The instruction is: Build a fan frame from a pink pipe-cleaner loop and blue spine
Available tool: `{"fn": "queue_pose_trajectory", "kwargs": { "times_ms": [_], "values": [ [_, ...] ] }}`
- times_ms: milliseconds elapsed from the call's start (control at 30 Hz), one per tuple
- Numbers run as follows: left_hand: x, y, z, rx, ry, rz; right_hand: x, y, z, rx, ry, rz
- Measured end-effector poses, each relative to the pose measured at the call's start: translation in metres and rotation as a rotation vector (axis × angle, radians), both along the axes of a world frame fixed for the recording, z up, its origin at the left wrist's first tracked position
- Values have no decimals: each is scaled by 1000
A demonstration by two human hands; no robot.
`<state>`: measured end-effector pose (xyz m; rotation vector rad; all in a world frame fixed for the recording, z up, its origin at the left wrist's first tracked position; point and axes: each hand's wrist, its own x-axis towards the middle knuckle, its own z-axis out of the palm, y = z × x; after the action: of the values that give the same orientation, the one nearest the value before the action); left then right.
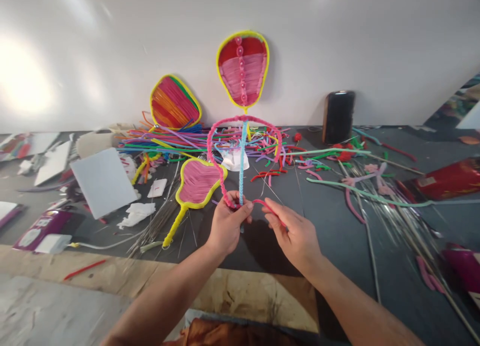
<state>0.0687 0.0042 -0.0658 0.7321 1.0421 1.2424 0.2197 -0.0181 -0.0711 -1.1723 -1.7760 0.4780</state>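
- My left hand (228, 221): thumb and fingertips pinched tight on the foot of a pink loop (210, 148) of fuzzy pipe cleaner, where it meets a blue stem (242, 161). The loop is held upright above the dark table (330, 236).
- My right hand (292, 233): thumb and forefinger closed on a red pipe cleaner (267, 205), whose end curves over to the loop's foot.
- Purple box (41, 226), left edge: contents hidden, print too blurred to read.
- Red packet (450, 178), right edge: label unreadable.
- Pink fan (198, 183), yellow-rimmed, flat on the table just left of my hands.
- Striped fan (174, 102) and red-pink fan (243, 68), both against the wall.
- Loose pipe cleaners (168, 138), many colours, heaped behind.
- Thin metal wires (393, 211), scattered right.
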Motion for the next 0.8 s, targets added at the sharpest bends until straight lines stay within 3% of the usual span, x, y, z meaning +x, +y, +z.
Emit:
{"fn": "queue_pose_trajectory", "kwargs": {
  "times_ms": [100,333,567,800],
  "values": [
    [-1,-1,1,4,-26,19,0,0,-2,-64,-28,-42],
    [-3,1,4,-88,-163,20,1,-1,2,50,-31,136],
    [-9,2,13,-240,-408,-99,7,8,5,-512,391,22],
    [-15,1,13,-352,-464,-390,8,15,4,-661,663,38]
  ]
}}
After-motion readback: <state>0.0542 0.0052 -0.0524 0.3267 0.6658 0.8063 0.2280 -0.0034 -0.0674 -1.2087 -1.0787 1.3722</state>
